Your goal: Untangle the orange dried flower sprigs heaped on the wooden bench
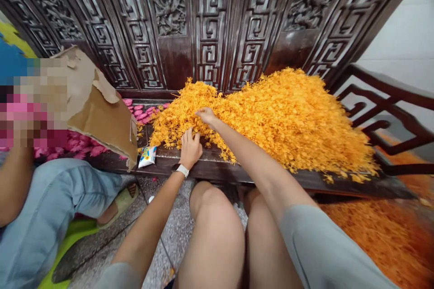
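Observation:
A large heap of orange-yellow artificial flowers [288, 117] covers much of a dark wooden bench [233, 175]. My right hand [206, 116] is over the left part of the heap, its thumb and fingers pinched together; what lies between them is too small to make out. Lower and a little to the left, my left hand [191, 148] is at the front edge of the flowers, fingers bent downward and a white band on the wrist. Its fingertips are partly hidden, so I cannot make out what they grip. Left of this hand lies a small white and blue packet [147, 156].
On the left a person in light jeans [64, 194] sits by a torn cardboard box [101, 117] and pink flowers [81, 142]. Carved wooden panels [174, 58] rise behind the bench. An armrest [389, 99] and more orange flowers [379, 235] are on the right.

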Available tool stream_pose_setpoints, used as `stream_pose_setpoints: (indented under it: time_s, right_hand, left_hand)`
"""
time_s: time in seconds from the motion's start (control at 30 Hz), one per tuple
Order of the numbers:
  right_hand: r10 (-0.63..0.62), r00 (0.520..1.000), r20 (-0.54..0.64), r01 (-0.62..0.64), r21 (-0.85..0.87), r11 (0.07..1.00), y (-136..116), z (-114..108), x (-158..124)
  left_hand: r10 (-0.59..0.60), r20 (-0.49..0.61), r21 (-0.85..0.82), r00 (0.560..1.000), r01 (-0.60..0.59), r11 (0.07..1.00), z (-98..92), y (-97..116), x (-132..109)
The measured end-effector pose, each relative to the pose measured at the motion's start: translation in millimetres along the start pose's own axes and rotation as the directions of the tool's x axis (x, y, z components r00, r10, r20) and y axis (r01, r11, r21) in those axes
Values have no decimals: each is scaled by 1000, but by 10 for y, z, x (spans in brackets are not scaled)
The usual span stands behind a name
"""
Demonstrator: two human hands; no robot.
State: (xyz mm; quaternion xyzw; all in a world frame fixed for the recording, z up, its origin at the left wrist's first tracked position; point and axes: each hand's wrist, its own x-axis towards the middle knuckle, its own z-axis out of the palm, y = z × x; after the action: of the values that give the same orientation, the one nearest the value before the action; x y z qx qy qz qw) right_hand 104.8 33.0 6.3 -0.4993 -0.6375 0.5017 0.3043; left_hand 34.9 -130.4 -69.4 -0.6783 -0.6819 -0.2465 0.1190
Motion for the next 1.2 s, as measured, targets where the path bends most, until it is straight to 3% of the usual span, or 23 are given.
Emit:
stream_pose_setpoints:
  time_s: [0.13,0.27,0.33,0.43,0.5,0.63,0.73,0.83,1.03,1.13,1.2]
  right_hand:
    - [-45,998,-50,47,42,998,40,-11,12]
    - [-107,986,-129,126,152,980,36,24,50]
    - [-120,981,-155,154,230,961,-16,20,86]
    - [-103,971,-215,171,330,928,-157,-80,141]
    - [-74,961,-268,172,364,915,-251,-212,165]
    - [40,964,-262,122,573,810,-332,-529,146]
    - [98,962,-253,115,707,698,-359,-723,85]
    - [105,946,-305,170,747,643,-470,-874,49]
    - [-12,948,-319,235,674,700,-721,-1071,-62]
    - [-37,973,-226,158,549,821,-581,-991,-230]
    - [-27,989,-146,97,496,863,-406,-872,-340]
  left_hand:
    - [19,-29,-45,999,-20,999,-54,-99,118]
    - [13,-47,-82,999,-17,996,-158,-379,596]
    - [-68,3,-90,998,68,994,-145,-528,874]
    - [-189,190,-115,963,213,970,-5,-709,1108]
    - [-254,236,-118,938,287,950,145,-790,1121]
    - [-346,134,-85,929,359,929,431,-882,1046]
    - [-356,118,-99,927,367,925,498,-912,1044]
    - [-359,129,-137,924,375,917,473,-929,1051]
    - [-335,89,-307,938,346,886,511,-1010,1003]
    - [-384,116,-475,916,390,788,444,-1087,1093]
    - [-434,72,-548,898,399,735,300,-1110,1212]
